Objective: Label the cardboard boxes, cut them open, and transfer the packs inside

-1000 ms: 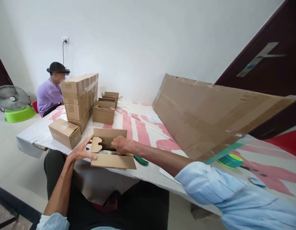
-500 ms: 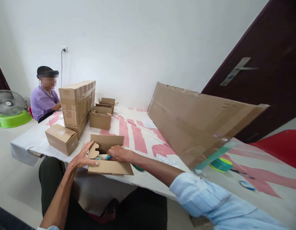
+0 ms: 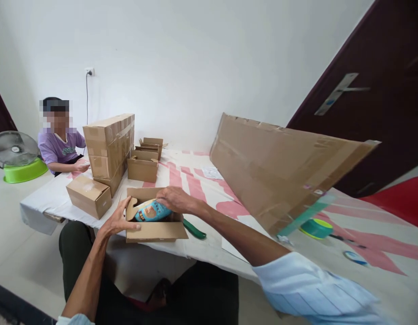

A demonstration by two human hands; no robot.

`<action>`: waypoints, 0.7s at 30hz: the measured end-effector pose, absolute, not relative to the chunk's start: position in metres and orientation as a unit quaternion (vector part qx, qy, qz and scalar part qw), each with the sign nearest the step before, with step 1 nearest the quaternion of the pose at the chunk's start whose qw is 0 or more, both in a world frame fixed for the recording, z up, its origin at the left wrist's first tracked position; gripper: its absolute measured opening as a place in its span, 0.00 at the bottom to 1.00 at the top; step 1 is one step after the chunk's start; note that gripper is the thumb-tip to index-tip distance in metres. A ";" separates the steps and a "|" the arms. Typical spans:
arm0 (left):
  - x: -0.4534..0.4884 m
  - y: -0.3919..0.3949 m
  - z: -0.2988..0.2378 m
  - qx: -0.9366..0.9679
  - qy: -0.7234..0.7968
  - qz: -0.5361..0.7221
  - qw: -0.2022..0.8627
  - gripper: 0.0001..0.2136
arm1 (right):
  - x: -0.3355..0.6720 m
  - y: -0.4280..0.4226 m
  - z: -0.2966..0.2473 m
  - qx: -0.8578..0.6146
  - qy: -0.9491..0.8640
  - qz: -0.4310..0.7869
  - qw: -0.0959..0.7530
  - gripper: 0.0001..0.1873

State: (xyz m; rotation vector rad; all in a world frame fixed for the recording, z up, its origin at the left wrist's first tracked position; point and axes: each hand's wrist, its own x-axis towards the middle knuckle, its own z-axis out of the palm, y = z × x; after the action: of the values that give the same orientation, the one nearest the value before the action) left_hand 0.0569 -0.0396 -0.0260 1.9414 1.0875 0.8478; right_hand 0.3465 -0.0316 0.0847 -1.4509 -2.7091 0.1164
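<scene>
An open cardboard box stands near the table's front edge with its flaps up. My left hand grips its left end, the thumb over the front flap and the fingers behind the side flap. Inside, a blue printed packet lies tilted, its right end raised. My right hand is closed on that raised end. Just right of the box lies a green-handled tool, its other end hidden.
A closed carton and a stack of taped cartons stand left, with open boxes behind. A large cardboard sheet leans at right, near a tape roll. A person sits at far left.
My right hand has risen from inside the box, lifting the packet's right end into view. My left hand keeps its hold. The seated person has turned and brought a hand forward.
</scene>
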 end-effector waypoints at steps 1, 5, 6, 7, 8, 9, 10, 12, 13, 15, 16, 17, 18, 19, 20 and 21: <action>0.057 -0.039 -0.026 0.753 0.422 0.337 0.375 0.64 | 0.352 -0.031 0.091 -0.469 -0.880 0.051 0.057 0.16; 0.056 -0.037 -0.026 0.743 0.407 0.370 0.381 0.62 | 0.373 -0.027 0.113 -0.437 -0.867 0.137 0.196 0.17; 0.056 -0.037 -0.024 0.743 0.406 0.379 0.374 0.60 | 0.377 -0.026 0.116 -0.426 -0.861 0.155 0.231 0.18; 0.057 -0.037 -0.021 0.741 0.407 0.391 0.364 0.58 | 0.380 -0.024 0.119 -0.416 -0.855 0.170 0.261 0.19; 0.059 -0.037 -0.016 0.738 0.410 0.405 0.352 0.56 | 0.382 -0.023 0.121 -0.405 -0.850 0.183 0.284 0.19; 0.061 -0.036 -0.010 0.734 0.410 0.421 0.339 0.54 | 0.383 -0.021 0.122 -0.395 -0.845 0.195 0.304 0.20; 0.064 -0.035 -0.002 0.732 0.406 0.438 0.329 0.52 | 0.384 -0.020 0.122 -0.387 -0.840 0.207 0.320 0.21; 0.072 -0.032 0.017 0.733 0.376 0.466 0.324 0.48 | 0.382 -0.017 0.122 -0.375 -0.829 0.232 0.344 0.21; 0.076 -0.031 0.026 0.735 0.355 0.474 0.331 0.44 | 0.380 -0.016 0.121 -0.370 -0.823 0.244 0.355 0.21; 0.085 -0.027 0.042 0.728 0.320 0.485 0.364 0.35 | 0.377 -0.013 0.119 -0.365 -0.809 0.260 0.380 0.21; 0.089 -0.025 0.048 0.716 0.311 0.493 0.384 0.30 | 0.376 -0.012 0.118 -0.363 -0.798 0.264 0.401 0.21; 0.093 -0.024 0.053 0.697 0.308 0.506 0.405 0.27 | 0.376 -0.011 0.117 -0.363 -0.781 0.264 0.435 0.21; 0.097 -0.022 0.056 0.672 0.308 0.523 0.424 0.25 | 0.376 -0.009 0.115 -0.361 -0.756 0.263 0.478 0.21; 0.100 -0.019 0.059 0.644 0.307 0.544 0.441 0.25 | 0.376 -0.008 0.112 -0.357 -0.726 0.267 0.524 0.22; 0.103 -0.016 0.060 0.616 0.303 0.567 0.456 0.25 | 0.377 -0.006 0.108 -0.350 -0.693 0.282 0.564 0.24; 0.106 -0.013 0.062 0.589 0.296 0.589 0.467 0.26 | 0.377 -0.005 0.104 -0.341 -0.663 0.309 0.591 0.27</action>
State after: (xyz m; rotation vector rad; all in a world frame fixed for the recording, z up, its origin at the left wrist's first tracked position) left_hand 0.1055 -0.0133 0.0617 1.4455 0.7269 1.4449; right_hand 0.3771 -0.0048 0.1042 -0.7929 -1.5429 0.7199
